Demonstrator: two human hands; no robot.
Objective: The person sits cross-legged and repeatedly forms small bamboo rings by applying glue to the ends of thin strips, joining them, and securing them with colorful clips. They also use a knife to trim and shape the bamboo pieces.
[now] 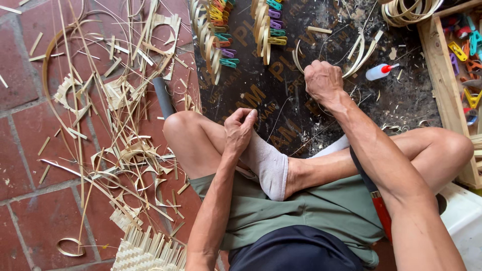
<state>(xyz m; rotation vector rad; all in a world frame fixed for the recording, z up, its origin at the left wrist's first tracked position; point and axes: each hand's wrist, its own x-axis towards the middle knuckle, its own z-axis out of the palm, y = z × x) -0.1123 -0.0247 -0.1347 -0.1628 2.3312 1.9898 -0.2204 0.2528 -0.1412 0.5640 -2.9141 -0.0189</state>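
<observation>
Right hand (324, 80): your fist, clamped on bamboo strips (362, 52); keep them taut.
Left hand (240, 128): your fingers pinched together on the sock (268, 165).

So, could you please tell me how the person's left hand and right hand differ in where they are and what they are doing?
The left hand rests pinched together on the grey sock over the crossed leg; the right hand is reached forward over the dark board. The left hand touches no bamboo that I can see; the right hand is closed in a fist, its grip around thin bamboo strips. Both are bare, backs facing up.
</observation>
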